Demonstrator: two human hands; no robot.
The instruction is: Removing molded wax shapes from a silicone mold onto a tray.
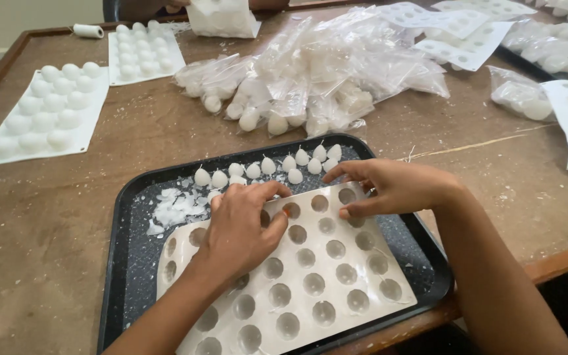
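A worn brown wooden table [87,217] fills the view, scattered with white crumbs. Near its front edge lies a black rectangular metal tray [116,263], and on the tray rests a white flexible silicone mould with rows of round cavities [323,289], set slightly askew. The cavities in view look empty.

The left hand [241,227] presses down on the mould's upper left part, fingers curled over its far edge with the thumb tucked underneath, pinching the rim. The right hand [389,187] grips the mould's upper right corner, fingers spread along the edge and the thumb flat on the top surface.

Just beyond the mould, along the tray's far side, stands a loose row of small white teardrop-shaped wax pieces with short wicks [267,167]. To their left lies a patch of white wax flakes [175,207].

Further back on the table sits a heap of clear plastic bags holding similar white pieces [317,72]. To the left lie two more white moulds with filled domes [50,108], and a small white spool [88,30] rests near the table's back edge. More white mould sheets [468,36] lie at the right.
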